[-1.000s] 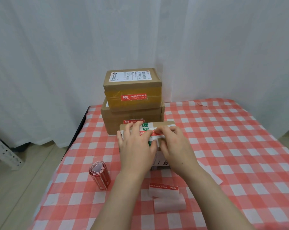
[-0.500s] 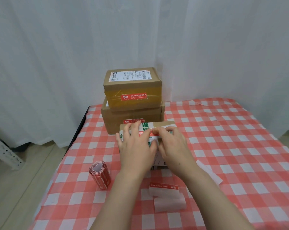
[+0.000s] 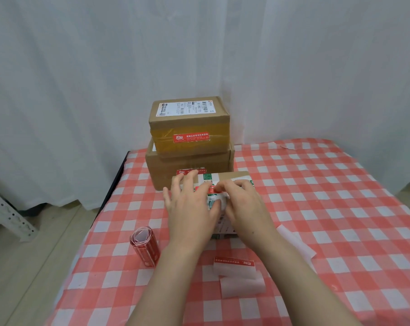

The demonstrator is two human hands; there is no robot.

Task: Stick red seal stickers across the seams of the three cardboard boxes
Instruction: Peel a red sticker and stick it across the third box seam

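In the head view, both hands lie on the small box (image 3: 225,184) nearest the person, which sits on the checked tablecloth (image 3: 317,208) just in front of the two stacked boxes. The left hand (image 3: 189,208) is spread flat over the left part of its top, fingers apart, steadying it. The right hand (image 3: 244,203) has its fingertips curled onto the red seal sticker (image 3: 211,189), pressing it down; a second ago the sticker's right end stood lifted between those fingers, and now it looks laid flat across the seam. That suggests the third seal is nearly set and only needs rubbing along its length. The top stacked box (image 3: 189,123) already wears a red sticker (image 3: 191,137) over its yellow tape, and the larger box below (image 3: 189,165) shows another (image 3: 187,171) at its near edge, partly hidden. The sticker roll (image 3: 144,247) stands near left; peeled backing strips (image 3: 239,276) lie near the wrists.
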